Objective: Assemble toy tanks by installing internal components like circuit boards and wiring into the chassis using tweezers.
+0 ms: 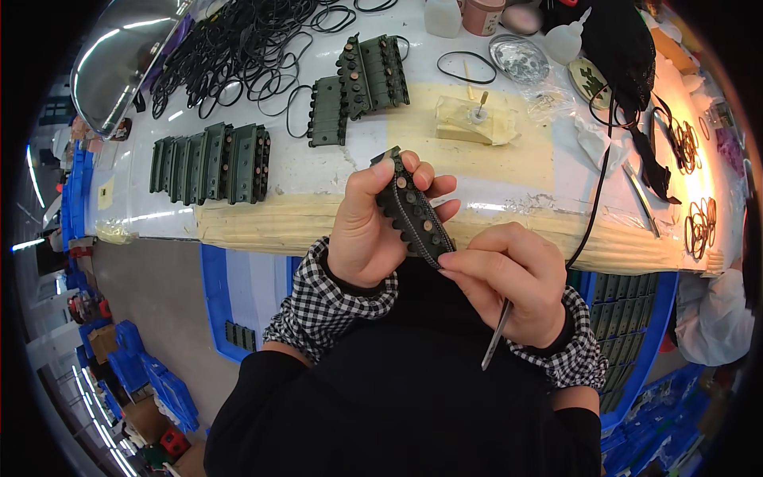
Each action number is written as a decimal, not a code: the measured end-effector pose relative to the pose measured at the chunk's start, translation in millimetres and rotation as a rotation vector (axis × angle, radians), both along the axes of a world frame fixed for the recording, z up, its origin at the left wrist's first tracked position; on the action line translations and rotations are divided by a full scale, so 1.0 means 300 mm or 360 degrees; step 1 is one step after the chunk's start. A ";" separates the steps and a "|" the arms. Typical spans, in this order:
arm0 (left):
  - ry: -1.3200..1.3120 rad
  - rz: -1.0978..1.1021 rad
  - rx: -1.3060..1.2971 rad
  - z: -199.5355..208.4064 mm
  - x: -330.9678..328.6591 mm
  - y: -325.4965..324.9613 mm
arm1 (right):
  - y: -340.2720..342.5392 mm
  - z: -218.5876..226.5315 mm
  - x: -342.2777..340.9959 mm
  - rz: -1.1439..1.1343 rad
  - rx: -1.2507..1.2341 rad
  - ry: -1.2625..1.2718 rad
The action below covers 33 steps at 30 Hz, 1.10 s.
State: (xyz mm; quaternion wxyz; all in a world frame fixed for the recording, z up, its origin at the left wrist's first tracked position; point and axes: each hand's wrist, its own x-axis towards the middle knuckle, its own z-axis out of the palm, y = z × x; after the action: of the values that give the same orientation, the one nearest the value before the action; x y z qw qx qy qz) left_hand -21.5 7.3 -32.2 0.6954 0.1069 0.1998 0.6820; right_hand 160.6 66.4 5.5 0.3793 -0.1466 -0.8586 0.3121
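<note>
- The table (pixel 318 179) has a padded, taped near edge (pixel 270 221).
- A tangle of black loops (pixel 230 60) covers the far edge, left of the middle; a shiny curved cover (pixel 115 67) stands at the far left corner.
- A row of green blocks (pixel 208 163) lies near the left end; a second group of green blocks (pixel 372 75) lies toward the far edge, near the middle.
- Right of that group are a taped pad (pixel 465 126) with an upright pin, a round dish (pixel 518 58) and a white squeeze bottle (pixel 565 40).
- A black cord (pixel 598 199) crosses the near edge, just beside the right hand (pixel 509 278).
- Tweezers (pixel 642 199) lie by the near right corner.
- Below the near edge, a blue tray (pixel 664 318) on the right contains rows of green pieces.
- The dark green block (pixel 413 211), bearing round studs, is held tilted over the middle of the near edge.
- The left hand (pixel 381 211) is closed around its upper part, thumb against fingers; the fingers hide part of it.
- The right hand has thumb and forefinger pinched together, touching the lower end; its curled fingers grip a slim metal tool (pixel 496 338), end downward.
</note>
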 end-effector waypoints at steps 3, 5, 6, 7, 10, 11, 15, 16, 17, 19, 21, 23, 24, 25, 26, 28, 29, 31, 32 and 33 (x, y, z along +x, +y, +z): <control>-0.0042 -0.0029 -0.0020 -0.008 -0.003 0.005 | 0.009 0.016 0.001 0.0030 -0.0038 -0.0063; -0.0029 -0.0035 -0.0060 0.000 -0.001 0.008 | 0.010 0.019 0.001 0.0064 -0.0047 -0.0100; -0.0032 -0.0048 -0.0062 -0.001 -0.001 0.008 | 0.009 0.020 0.002 0.0087 -0.0059 -0.0101; -0.0036 -0.0061 -0.0063 -0.002 -0.002 0.009 | 0.008 0.021 0.002 0.0110 -0.0070 -0.0102; -0.0057 -0.0108 -0.0041 -0.013 -0.003 0.014 | 0.012 0.026 0.000 0.0127 -0.0237 -0.0083; -0.0065 -0.0124 -0.0029 -0.017 -0.005 0.018 | 0.016 0.027 -0.001 0.0146 -0.0258 -0.0093; -0.0089 -0.0163 -0.0076 -0.014 0.003 0.033 | 0.044 0.037 -0.007 0.0254 -0.0273 -0.0221; -0.0077 -0.0147 -0.0102 -0.009 0.002 0.035 | 0.052 0.042 -0.007 0.0290 -0.0262 -0.0268; -0.0065 -0.0130 -0.0129 -0.008 0.001 0.037 | 0.064 0.048 -0.003 0.0314 -0.0205 -0.0346; -0.0069 -0.0090 -0.0128 -0.014 -0.009 0.043 | 0.085 0.056 0.007 0.0355 -0.0095 -0.0503; -0.0109 -0.0054 -0.0164 -0.001 -0.007 0.049 | 0.093 0.055 0.004 0.0381 -0.0035 -0.0546; -0.0012 -0.0047 -0.0209 0.017 -0.003 0.053 | 0.091 0.051 0.005 0.0376 -0.0003 -0.0560; 0.0037 -0.0041 -0.0235 0.021 -0.001 0.054 | 0.085 0.045 0.006 0.0359 -0.0004 -0.0551; 0.0025 -0.0035 -0.0244 0.021 -0.002 0.056 | 0.078 0.039 0.007 0.0342 -0.0005 -0.0543; 0.0013 -0.0028 -0.0254 0.019 -0.003 0.058 | 0.073 0.034 0.007 0.0317 0.0003 -0.0514; -0.0003 -0.0030 -0.0251 0.016 -0.002 0.061 | 0.061 0.021 0.010 0.0261 0.0012 -0.0456; -0.0006 -0.0035 -0.0237 0.019 -0.001 0.062 | 0.056 0.018 0.013 0.0240 0.0005 -0.0438; -0.0034 -0.0034 -0.0199 0.023 0.001 0.062 | 0.045 0.012 0.016 0.0198 -0.0010 -0.0396; -0.0063 -0.0029 -0.0175 0.023 0.004 0.061 | 0.039 0.006 0.018 0.0157 0.0007 -0.0330; -0.0086 -0.0026 -0.0147 0.025 0.003 0.063 | 0.035 -0.001 0.018 0.0114 0.0028 -0.0261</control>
State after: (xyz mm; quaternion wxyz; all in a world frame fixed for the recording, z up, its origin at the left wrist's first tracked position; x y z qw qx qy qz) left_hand -20.6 26.2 -24.7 0.7102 0.0577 0.2114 0.6690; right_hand 165.9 76.9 5.3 0.2977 -0.1376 -0.8941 0.3049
